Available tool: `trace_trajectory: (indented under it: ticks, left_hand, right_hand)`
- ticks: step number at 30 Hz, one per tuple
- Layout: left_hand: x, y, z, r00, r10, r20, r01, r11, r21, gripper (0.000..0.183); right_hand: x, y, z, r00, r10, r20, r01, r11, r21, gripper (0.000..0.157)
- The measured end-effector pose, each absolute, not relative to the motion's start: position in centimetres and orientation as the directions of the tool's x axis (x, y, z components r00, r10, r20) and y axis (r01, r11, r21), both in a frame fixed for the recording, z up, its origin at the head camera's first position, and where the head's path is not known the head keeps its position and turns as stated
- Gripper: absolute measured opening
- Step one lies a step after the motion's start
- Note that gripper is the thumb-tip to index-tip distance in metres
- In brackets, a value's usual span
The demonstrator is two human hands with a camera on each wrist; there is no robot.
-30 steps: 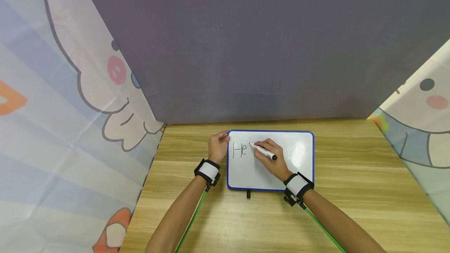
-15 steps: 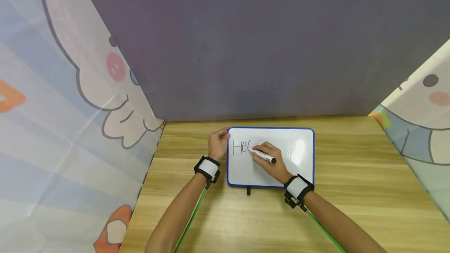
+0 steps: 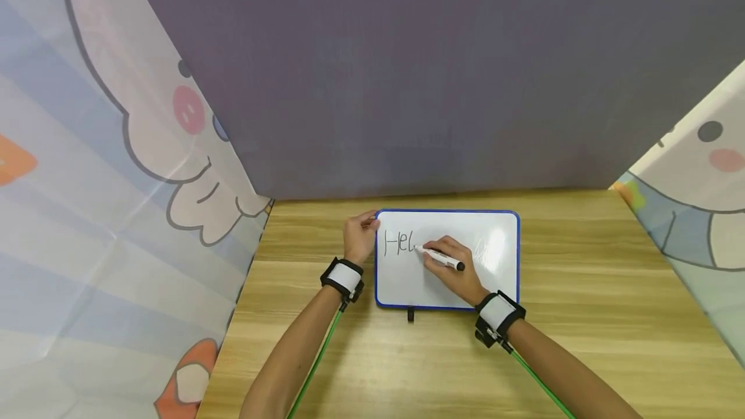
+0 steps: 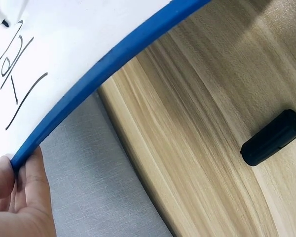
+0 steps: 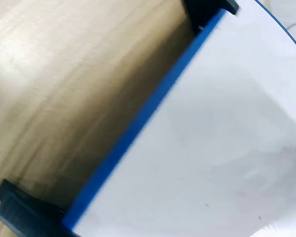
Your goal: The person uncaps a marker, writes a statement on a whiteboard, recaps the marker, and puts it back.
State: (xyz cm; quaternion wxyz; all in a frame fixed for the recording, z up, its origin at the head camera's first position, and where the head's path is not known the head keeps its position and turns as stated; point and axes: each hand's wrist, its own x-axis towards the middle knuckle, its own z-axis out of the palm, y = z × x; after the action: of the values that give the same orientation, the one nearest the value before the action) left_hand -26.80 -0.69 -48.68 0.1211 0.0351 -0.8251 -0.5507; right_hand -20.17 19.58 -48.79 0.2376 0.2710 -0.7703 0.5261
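A whiteboard (image 3: 442, 293) with a blue frame has black handwriting (image 3: 399, 242) on its upper left that reads like "Hel". My left hand (image 3: 359, 239) grips the board's left edge near the top corner. The left wrist view shows the thumb (image 4: 1, 180) on the white face and fingers behind the blue rim (image 4: 103, 66). Over the middle of the board, my right hand (image 3: 456, 270) holds a white marker (image 3: 445, 260) like a pen, tip down beside the last letter. The right wrist view takes in neither this hand nor the marker.
A black marker cap (image 4: 272, 138) lies on the wooden table (image 3: 582, 290), left of the board. A black piece (image 3: 410, 314) juts from the board's lower edge; black holders (image 5: 27, 212) flank that edge. Behind stands a grey panel (image 3: 407, 83). Green cables (image 3: 317, 364) run from both wristbands.
A stroke curving at its foot has appeared after "He". The marker tip has gone from the top of that stroke down to its base and slightly right. My left hand keeps its grip.
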Motion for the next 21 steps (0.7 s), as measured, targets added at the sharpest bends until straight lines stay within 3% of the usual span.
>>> trace_trajectory:
  ticks: [6, 13, 21]
  left_hand:
    - [-26.6, -0.5, -48.6, -0.967, -0.193, 0.169, 0.082, 0.391, 0.917, 0.023]
    - [-26.5, -0.5, -48.8, -0.960, -0.200, 0.194, 0.102, 0.393, 0.914, 0.024]
    - [-26.5, -0.5, -48.8, -0.959, -0.206, 0.192, 0.099, 0.391, 0.915, 0.023]
  right_hand:
    - [-21.4, 20.0, -49.2, -0.750, -0.108, 0.653, -0.648, 0.314, -0.693, 0.020]
    - [-22.6, 20.2, -50.1, -0.704, -0.109, 0.702, -0.696, 0.306, -0.650, 0.020]
    - [-22.9, 20.4, -50.0, -0.707, -0.106, 0.700, -0.691, 0.320, -0.649, 0.017]
